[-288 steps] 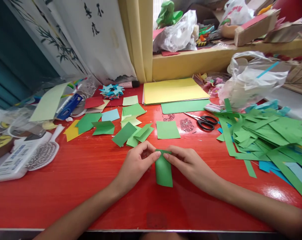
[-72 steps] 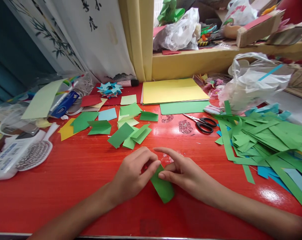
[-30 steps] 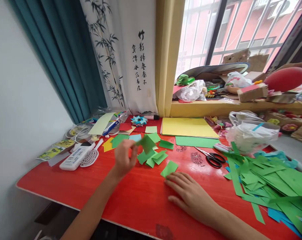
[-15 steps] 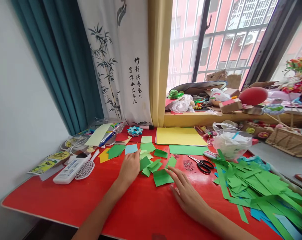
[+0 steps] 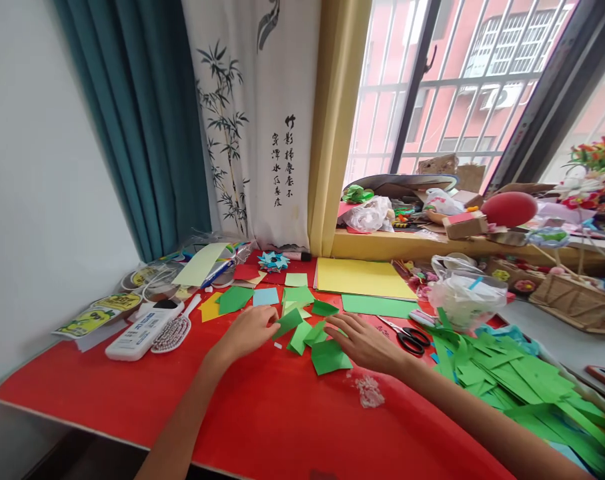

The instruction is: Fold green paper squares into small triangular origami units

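Small green paper squares lie in a loose cluster on the red table (image 5: 262, 413). My left hand (image 5: 249, 330) is at the cluster's left side, fingers curled together at the edge of a tilted green paper square (image 5: 289, 323). On the right, my right hand (image 5: 365, 341) reaches over the cluster with fingers stretched out, covering part of it. Its fingertips are by a folded green paper piece (image 5: 315, 333), above a larger green square (image 5: 331, 359). Behind the cluster are a light blue square (image 5: 265, 297) and a pale green square (image 5: 296, 280).
Black-handled scissors (image 5: 411, 339) lie right of my right hand, near a heap of green paper strips (image 5: 512, 373). Yellow paper sheets (image 5: 362, 277) lie at the back. A hairbrush (image 5: 173, 333) and a white box (image 5: 143, 333) are left. A plastic tub (image 5: 467, 300) stands back right.
My left hand has moved slightly left and the green square at its fingers has tilted. My right hand has moved up over the cluster, uncovering a pale patterned patch on the table.
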Tool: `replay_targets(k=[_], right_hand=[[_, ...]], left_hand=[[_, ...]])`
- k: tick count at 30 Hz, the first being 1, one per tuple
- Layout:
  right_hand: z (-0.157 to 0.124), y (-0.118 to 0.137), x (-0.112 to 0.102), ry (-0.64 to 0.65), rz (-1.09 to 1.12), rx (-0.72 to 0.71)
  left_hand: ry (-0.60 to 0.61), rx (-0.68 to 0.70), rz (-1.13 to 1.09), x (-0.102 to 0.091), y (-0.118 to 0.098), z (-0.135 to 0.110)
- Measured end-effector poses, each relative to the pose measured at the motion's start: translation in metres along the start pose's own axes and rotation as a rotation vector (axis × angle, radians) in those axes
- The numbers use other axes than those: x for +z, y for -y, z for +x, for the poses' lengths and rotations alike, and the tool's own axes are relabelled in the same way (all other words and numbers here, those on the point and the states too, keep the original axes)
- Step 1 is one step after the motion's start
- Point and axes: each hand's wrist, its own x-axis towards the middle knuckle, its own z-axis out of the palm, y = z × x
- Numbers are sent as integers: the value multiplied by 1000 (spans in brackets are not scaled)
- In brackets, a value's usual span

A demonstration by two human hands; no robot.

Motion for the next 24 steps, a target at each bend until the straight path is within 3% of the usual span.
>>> replay_targets(k=[4, 9, 14, 19, 24], right_hand=[[58, -18, 1, 61, -54, 6], [108, -27, 16, 184, -46, 67], [114, -32, 18, 303, -5, 143], [111, -42, 1, 324, 18, 420], [112, -43, -3, 375, 149, 577]], left_hand=[[-84, -136, 41, -10, 13, 1], [-98, -251, 185, 4, 28, 6], [-115, -242, 261, 21, 26, 7], [-83, -183, 245, 41, 23, 6], [-202, -162, 244, 51, 18, 9]])
